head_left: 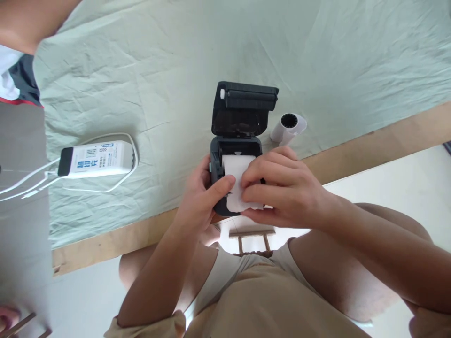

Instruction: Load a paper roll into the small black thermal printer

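A small dark label printer is held at the table's front edge, its hinged lid tipped back and its bay exposed. My left hand grips the printer from the left side, with the thumb lying on white paper in the bay. From the right, the fingers of my right hand close on that same paper, hiding part of it and the printer's right side. The paper's lower end looks torn. Just beyond my right hand, a roll of white paper with a black core stands on the cloth, its end partly unwound.
A pale green cloth covers the table, whose wooden edge shows in front. At the left lies a white power strip with cables. Another person's arm reaches in at upper left. A wooden stool stands below.
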The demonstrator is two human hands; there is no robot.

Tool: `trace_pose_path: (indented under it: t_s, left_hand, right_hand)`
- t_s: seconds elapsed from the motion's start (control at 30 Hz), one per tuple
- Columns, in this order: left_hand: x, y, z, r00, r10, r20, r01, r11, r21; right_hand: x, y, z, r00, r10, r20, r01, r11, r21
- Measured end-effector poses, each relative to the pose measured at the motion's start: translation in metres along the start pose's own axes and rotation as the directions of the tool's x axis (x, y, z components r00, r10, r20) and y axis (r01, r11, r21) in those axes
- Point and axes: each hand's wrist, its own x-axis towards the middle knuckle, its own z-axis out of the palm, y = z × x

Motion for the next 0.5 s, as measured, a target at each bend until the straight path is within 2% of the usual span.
trace_pose_path:
  t_s: [0.07, 0.1, 0.17, 0.23, 0.3, 0.4, 0.5]
  left_hand:
    - [-0.001, 0.002, 0.001, 1.0, -0.012, -0.011, 0.013, 1.0, 0.028]
    - [-0.001, 0.003, 0.001, 0.999, -0.026, -0.025, 0.028, 0.998, 0.053]
    - [-0.002, 0.003, -0.001, 0.998, -0.049, -0.05, 0.055, 0.992, 0.117]
    - [-0.001, 0.003, -0.003, 0.998, -0.043, -0.049, 0.051, 0.985, 0.166]
    - [-0.001, 0.003, -0.006, 0.999, -0.028, -0.04, 0.036, 0.981, 0.188]
    - [-0.001, 0.002, -0.008, 0.998, -0.036, -0.049, 0.046, 0.977, 0.206]
    - [-0.001, 0.001, -0.008, 0.998, -0.034, -0.044, 0.043, 0.978, 0.202]
  right_hand:
    - [-0.001, 0.002, -0.002, 0.998, 0.02, -0.057, -0.018, 0.999, 0.035]
    - [0.0, 0.004, -0.004, 0.991, 0.035, -0.127, -0.032, 0.999, 0.024]
    - [0.003, 0.01, -0.008, 0.951, 0.082, -0.298, -0.095, 0.995, -0.029]
    - [0.007, 0.018, -0.012, 0.906, 0.118, -0.406, -0.143, 0.989, -0.032]
    - [0.011, 0.025, -0.014, 0.904, 0.168, -0.393, -0.171, 0.985, 0.027]
    - [0.014, 0.027, -0.016, 0.931, 0.251, -0.264, -0.237, 0.968, 0.082]
    - [0.011, 0.022, -0.016, 0.913, 0.317, -0.256, -0.288, 0.947, 0.143]
